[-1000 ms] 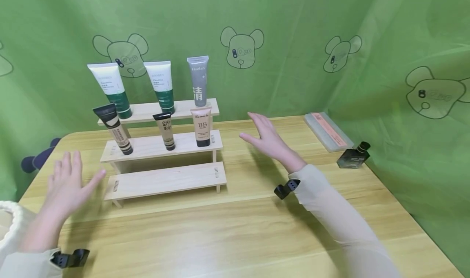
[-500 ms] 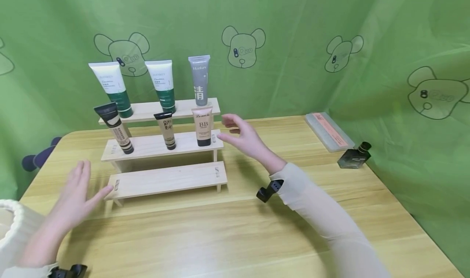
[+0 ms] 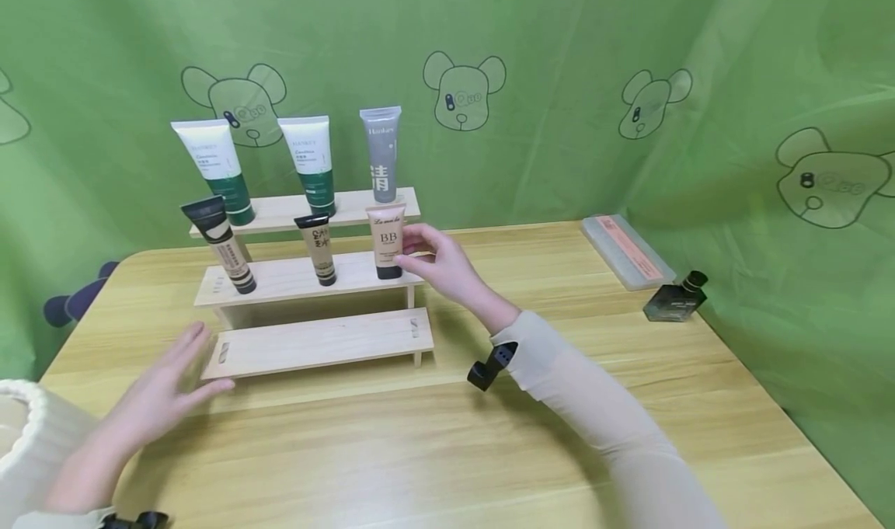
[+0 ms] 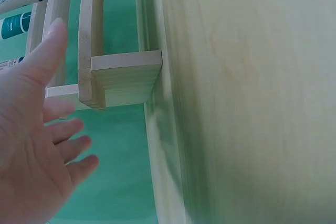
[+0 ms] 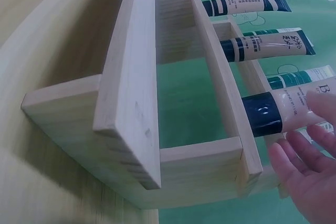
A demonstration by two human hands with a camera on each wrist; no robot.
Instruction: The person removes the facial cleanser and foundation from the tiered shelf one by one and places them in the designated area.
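Note:
My right hand (image 3: pixel 447 269) is at the right end of the middle shelf, thumb over the front of the pink BB cream tube (image 3: pixel 387 240) and fingers curled at its side and back. In the right wrist view, the thumb overlaps the tube's label (image 5: pixel 294 106), and its dark cap (image 5: pixel 261 115) still stands on the shelf. My left hand (image 3: pixel 157 393), fingers extended and thumb spread, is beside the left end of the bottom shelf (image 3: pixel 318 342), holding nothing. The left wrist view shows that hand (image 4: pixel 37 140) beside the wooden rack (image 4: pixel 126 64).
Two smaller tubes, one black-topped (image 3: pixel 225 245) and one tan (image 3: pixel 318 249), share the middle shelf. Behind stand two white-green tubes (image 3: pixel 217 168) (image 3: pixel 309 164) and a grey tube (image 3: pixel 381 156). A flat case (image 3: pixel 625 251) and dark bottle (image 3: pixel 674 300) lie right; a white basket (image 3: pixel 42 420) stands left.
My right hand has moved left from beside the rack to the BB cream tube, its fingers curling in. My left hand has moved right and toward the front, near the bottom shelf.

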